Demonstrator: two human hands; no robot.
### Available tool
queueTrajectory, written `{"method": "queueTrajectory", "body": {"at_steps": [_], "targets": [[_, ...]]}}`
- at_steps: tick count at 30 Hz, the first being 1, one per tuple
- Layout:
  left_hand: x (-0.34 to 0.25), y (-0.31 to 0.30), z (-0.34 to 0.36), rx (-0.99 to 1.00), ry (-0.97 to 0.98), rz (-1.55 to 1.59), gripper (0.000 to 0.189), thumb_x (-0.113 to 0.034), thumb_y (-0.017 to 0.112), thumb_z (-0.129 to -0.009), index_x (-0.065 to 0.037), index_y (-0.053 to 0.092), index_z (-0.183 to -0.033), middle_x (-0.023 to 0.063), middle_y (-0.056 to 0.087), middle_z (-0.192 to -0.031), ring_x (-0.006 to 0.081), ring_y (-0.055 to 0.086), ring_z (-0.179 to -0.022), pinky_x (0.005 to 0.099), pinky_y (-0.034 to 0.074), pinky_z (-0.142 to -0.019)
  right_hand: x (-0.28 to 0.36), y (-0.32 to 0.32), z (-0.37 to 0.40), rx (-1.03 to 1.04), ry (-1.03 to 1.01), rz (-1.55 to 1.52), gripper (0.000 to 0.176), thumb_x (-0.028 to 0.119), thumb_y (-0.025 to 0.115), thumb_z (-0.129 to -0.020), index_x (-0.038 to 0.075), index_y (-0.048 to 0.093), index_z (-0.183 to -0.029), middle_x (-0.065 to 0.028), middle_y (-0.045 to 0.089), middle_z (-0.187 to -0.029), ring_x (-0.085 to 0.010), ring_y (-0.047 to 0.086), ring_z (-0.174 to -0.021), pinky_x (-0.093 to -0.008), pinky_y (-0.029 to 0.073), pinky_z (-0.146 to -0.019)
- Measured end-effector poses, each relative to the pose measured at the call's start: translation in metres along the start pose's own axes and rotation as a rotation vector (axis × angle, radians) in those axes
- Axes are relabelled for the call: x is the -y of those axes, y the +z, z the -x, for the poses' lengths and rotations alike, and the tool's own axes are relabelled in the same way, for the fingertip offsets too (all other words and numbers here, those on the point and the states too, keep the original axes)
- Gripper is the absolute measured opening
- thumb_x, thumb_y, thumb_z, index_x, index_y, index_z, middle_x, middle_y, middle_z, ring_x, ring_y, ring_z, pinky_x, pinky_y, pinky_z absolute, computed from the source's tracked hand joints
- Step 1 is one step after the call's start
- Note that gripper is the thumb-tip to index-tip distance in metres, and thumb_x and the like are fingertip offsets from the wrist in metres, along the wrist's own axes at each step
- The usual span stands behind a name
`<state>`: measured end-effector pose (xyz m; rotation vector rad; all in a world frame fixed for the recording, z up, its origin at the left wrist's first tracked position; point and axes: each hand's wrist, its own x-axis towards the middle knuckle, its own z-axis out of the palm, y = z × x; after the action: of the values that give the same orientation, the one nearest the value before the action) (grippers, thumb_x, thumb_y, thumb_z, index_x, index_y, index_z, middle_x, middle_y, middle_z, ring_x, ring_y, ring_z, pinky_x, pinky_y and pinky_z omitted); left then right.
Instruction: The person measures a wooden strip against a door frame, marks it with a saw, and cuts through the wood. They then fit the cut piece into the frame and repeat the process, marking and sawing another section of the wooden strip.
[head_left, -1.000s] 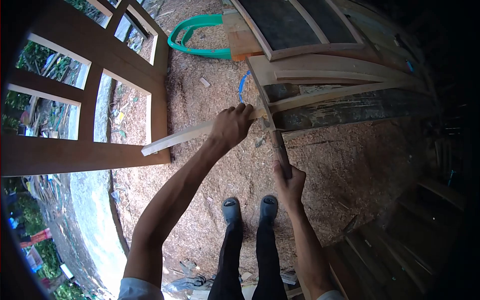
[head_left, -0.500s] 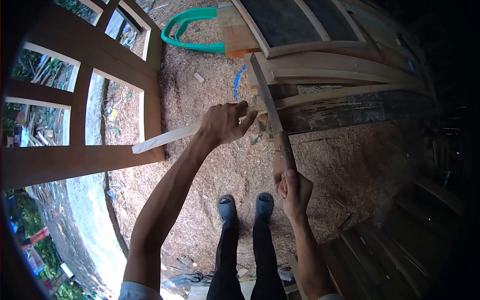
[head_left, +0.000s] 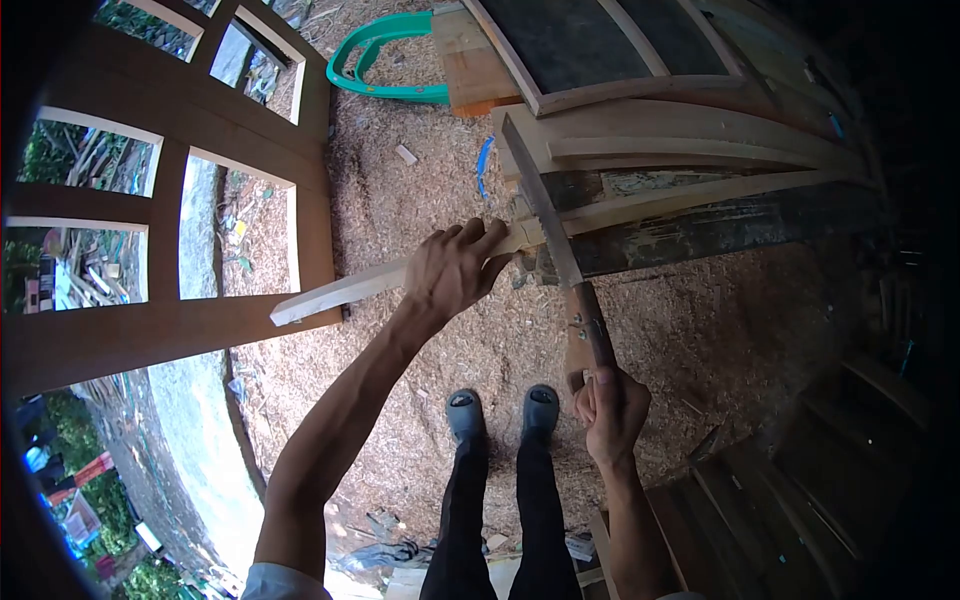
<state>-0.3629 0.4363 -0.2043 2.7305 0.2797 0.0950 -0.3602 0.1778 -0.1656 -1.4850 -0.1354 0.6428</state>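
A hand saw [head_left: 545, 205] lies across a long light wooden strip [head_left: 345, 290], its blade pointing away from me. My right hand [head_left: 612, 405] is wrapped round the saw's handle. Over the strip, left of the blade, my left hand [head_left: 455, 265] is closed on the wood with its fingers toward the blade. The strip's right part rests on a dark weathered beam [head_left: 690, 228]; its left end sticks out in the air beside a brown wooden frame. The blade touches the strip near the beam's left end.
A brown wooden frame [head_left: 240, 115] with openings stands at the left. Beyond are a green plastic ring [head_left: 345, 60], a blue loop [head_left: 484, 168] and a framed dark panel [head_left: 580, 45]. Shavings cover the ground round my feet. Boards [head_left: 760, 520] lie at lower right.
My right hand and the saw have moved back toward my body and slightly right. My left hand stays on the strip. The whole view has shifted slightly.
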Motion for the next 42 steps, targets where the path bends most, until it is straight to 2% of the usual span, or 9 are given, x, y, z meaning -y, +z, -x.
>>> {"method": "queueTrajectory", "body": {"at_steps": [4, 6, 14, 18, 21, 26, 31, 34, 42], "targets": [[-0.003, 0.007, 0.002, -0.082, -0.002, -0.061, 0.037, -0.039, 0.059, -0.091, -0.011, 0.054, -0.115, 0.0074, 0.061, -0.094, 0.0265, 0.063, -0.084, 0.0398, 0.053, -0.072, -0.001, -0.007, 0.0, -0.026, -0.147, 0.056, 0.049, 0.032, 0.046, -0.101, 0.009, 0.037, -0.058, 0.0023, 0.035, -0.048, -0.0061, 0.033, -0.04, -0.0257, 0.032, -0.041], [0.0, 0.008, 0.001, -0.185, 0.06, -0.068, 0.036, -0.039, 0.063, -0.089, -0.013, 0.056, -0.113, 0.0056, 0.06, -0.086, 0.0251, 0.063, -0.072, 0.0386, 0.052, -0.064, 0.001, -0.004, -0.001, -0.057, -0.071, 0.066, 0.049, 0.03, 0.047, -0.101, 0.008, 0.038, -0.058, 0.0022, 0.036, -0.048, -0.0059, 0.033, -0.04, -0.0259, 0.032, -0.041], [0.008, -0.006, -0.012, -0.075, 0.078, 0.158, 0.025, -0.034, 0.061, -0.092, -0.01, 0.064, -0.1, 0.0105, 0.067, -0.082, 0.0332, 0.066, -0.068, 0.0432, 0.05, -0.058, -0.016, -0.003, 0.004, -0.033, -0.085, 0.04, 0.043, 0.028, 0.054, -0.098, 0.003, 0.049, -0.064, 0.0017, 0.043, -0.051, -0.0057, 0.04, -0.045, -0.0253, 0.033, -0.043], [0.017, -0.01, -0.026, 0.052, 0.0, 0.18, 0.036, -0.039, 0.052, -0.097, -0.006, 0.066, -0.101, 0.0119, 0.064, -0.064, 0.0271, 0.065, -0.058, 0.039, 0.05, -0.056, -0.027, -0.005, -0.004, -0.053, -0.049, 0.08, 0.042, 0.031, 0.057, -0.096, 0.0, 0.056, -0.067, 0.0012, 0.049, -0.053, -0.0057, 0.046, -0.048, -0.0247, 0.034, -0.044], [0.011, -0.025, -0.038, 0.492, -0.308, 0.515, 0.064, -0.055, 0.034, -0.1, 0.001, 0.063, -0.1, 0.0096, 0.059, -0.061, 0.0168, 0.059, -0.05, 0.0345, 0.049, -0.05, -0.024, 0.0, -0.008, -0.058, -0.086, 0.09, 0.042, 0.025, 0.051, -0.099, 0.002, 0.049, -0.064, 0.0016, 0.04, -0.05, -0.0058, 0.034, -0.042, -0.0257, 0.033, -0.043], [0.018, -0.021, -0.042, 0.687, -0.46, 0.636, 0.061, -0.054, 0.037, -0.099, 0.001, 0.062, -0.103, 0.0068, 0.055, -0.06, 0.016, 0.056, -0.05, 0.0333, 0.049, -0.05, -0.017, 0.002, -0.01, -0.065, -0.106, 0.048, 0.041, 0.025, 0.051, -0.099, 0.002, 0.048, -0.065, 0.0017, 0.039, -0.05, -0.0057, 0.035, -0.042, -0.0263, 0.034, -0.043], [0.009, -0.03, -0.026, 0.367, -0.092, 0.318, 0.043, -0.043, 0.06, -0.093, -0.003, 0.063, -0.109, 0.0164, 0.068, -0.084, 0.0261, 0.068, -0.073, 0.0375, 0.053, -0.063, -0.026, -0.001, -0.009, -0.057, -0.081, 0.008, 0.041, 0.03, 0.055, -0.098, 0.0, 0.058, -0.07, 0.0015, 0.048, -0.053, -0.0055, 0.045, -0.047, -0.0249, 0.036, -0.045], [0.015, -0.013, -0.017, 0.114, 0.115, 0.411, 0.04, -0.032, 0.072, -0.085, -0.002, 0.063, -0.11, 0.0164, 0.069, -0.092, 0.0258, 0.069, -0.077, 0.0376, 0.054, -0.066, -0.02, 0.003, -0.007, -0.084, -0.102, 0.056, 0.041, 0.024, 0.05, -0.1, 0.004, 0.046, -0.064, 0.0024, 0.038, -0.05, -0.0052, 0.034, -0.042, -0.0255, 0.032, -0.042], [0.013, -0.01, -0.01, -0.115, 0.133, 0.154, 0.036, -0.032, 0.07, -0.085, -0.004, 0.064, -0.107, 0.0125, 0.068, -0.087, 0.0266, 0.068, -0.069, 0.0375, 0.055, -0.065, -0.023, 0.005, -0.002, -0.034, -0.062, -0.007, 0.042, 0.03, 0.054, -0.099, 0.0, 0.056, -0.069, 0.0023, 0.045, -0.053, -0.0047, 0.042, -0.047, -0.0239, 0.034, -0.045]]}}
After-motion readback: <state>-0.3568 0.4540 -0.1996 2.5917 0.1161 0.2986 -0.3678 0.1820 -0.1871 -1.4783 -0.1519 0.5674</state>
